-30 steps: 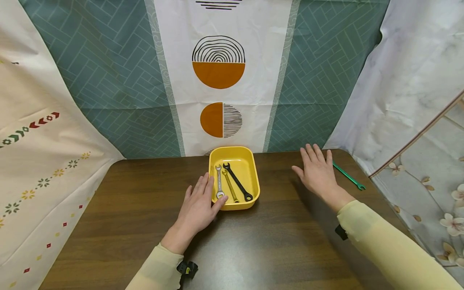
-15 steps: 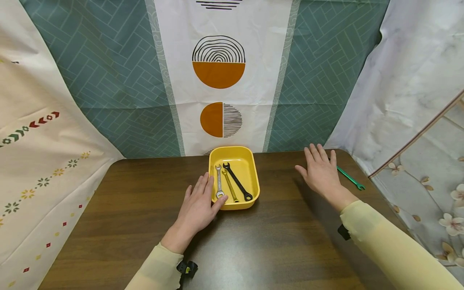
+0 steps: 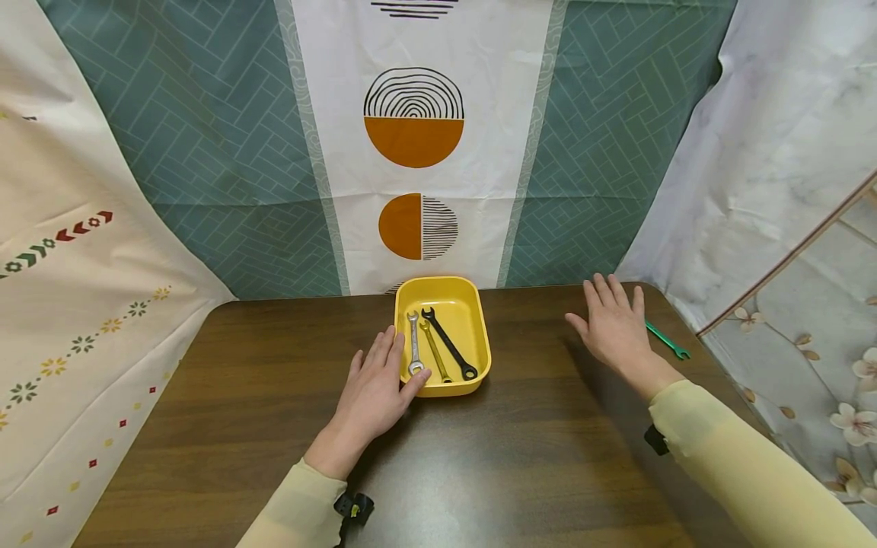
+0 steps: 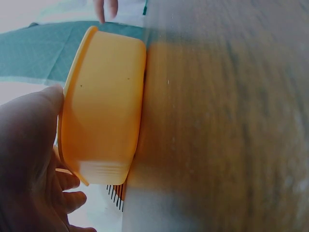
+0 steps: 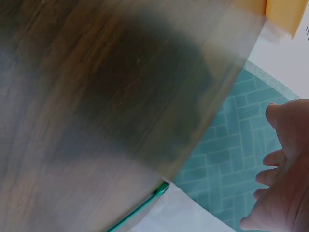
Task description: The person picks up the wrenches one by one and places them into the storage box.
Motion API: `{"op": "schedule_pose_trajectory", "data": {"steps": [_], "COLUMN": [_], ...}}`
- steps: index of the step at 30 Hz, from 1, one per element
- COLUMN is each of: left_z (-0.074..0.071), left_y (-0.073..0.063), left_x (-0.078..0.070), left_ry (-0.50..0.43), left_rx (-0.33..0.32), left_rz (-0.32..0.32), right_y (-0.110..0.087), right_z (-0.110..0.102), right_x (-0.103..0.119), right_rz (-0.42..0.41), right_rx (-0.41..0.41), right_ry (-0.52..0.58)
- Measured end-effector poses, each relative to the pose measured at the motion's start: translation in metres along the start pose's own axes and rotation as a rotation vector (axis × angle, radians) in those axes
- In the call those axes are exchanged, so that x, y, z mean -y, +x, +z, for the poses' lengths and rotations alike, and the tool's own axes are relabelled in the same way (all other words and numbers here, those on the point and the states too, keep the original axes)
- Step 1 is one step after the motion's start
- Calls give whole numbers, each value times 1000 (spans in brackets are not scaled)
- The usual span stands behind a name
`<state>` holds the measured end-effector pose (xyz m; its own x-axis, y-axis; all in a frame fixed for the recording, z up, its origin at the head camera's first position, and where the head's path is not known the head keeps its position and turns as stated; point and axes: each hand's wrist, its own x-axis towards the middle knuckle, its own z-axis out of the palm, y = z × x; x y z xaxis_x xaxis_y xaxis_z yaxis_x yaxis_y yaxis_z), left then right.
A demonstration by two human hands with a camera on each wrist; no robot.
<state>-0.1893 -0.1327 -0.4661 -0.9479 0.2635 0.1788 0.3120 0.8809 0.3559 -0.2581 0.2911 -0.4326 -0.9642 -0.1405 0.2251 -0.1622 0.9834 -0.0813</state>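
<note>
Compared with the earlier frames, the right hand (image 3: 613, 329) is found a little further toward the right edge of the tabletop (image 3: 288, 426), and more of the green wrench (image 3: 666, 340) is covered by it, so that only the near end with its open head is seen past the little finger. The left hand (image 3: 375, 392), the yellow tray (image 3: 479, 335) and the three wrenches in it are not changed.

The right hand is held open, with the fingers straight and slightly spread, above the far right corner of the tabletop; nothing is gripped by it. Whether the wood is touched by the palm cannot be told. The green wrench lies flat just beside this hand, close to the right edge.

The left hand is also open and is laid flat on the tabletop, with its fingers against the near left wall of the yellow tray. The tray stands at the middle of the far edge. In it, a silver wrench (image 3: 414, 343), a gold wrench (image 3: 435, 352) and a black wrench (image 3: 448, 344) are laid side by side.

Between the tray and the right hand a bare strip of wood is left. Wide free room is offered by the near half and the left part of the tabletop.
</note>
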Motion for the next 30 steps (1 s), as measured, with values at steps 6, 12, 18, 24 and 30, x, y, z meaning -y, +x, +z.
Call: {"op": "schedule_pose_trajectory", "data": {"steps": [6, 12, 18, 24, 30], "left_z": [0, 1, 0, 0, 0], "left_y": [0, 0, 0, 0, 0], "left_x": [1, 1, 0, -1, -1], "left_ry": [0, -2, -6, -4, -3], "left_rx": [21, 10, 13, 16, 9], "left_rz": [-9, -8, -13, -16, -14], "right_y": [-2, -4, -5, -6, -5], "right_z": [-1, -2, -1, 0, 1], "right_x": [-5, -10, -16, -22, -27], "right_rz": [9, 13, 21, 28, 34], "right_rx": [3, -13, -18, -22, -5], "right_ry": [2, -5, -5, -7, -5]}}
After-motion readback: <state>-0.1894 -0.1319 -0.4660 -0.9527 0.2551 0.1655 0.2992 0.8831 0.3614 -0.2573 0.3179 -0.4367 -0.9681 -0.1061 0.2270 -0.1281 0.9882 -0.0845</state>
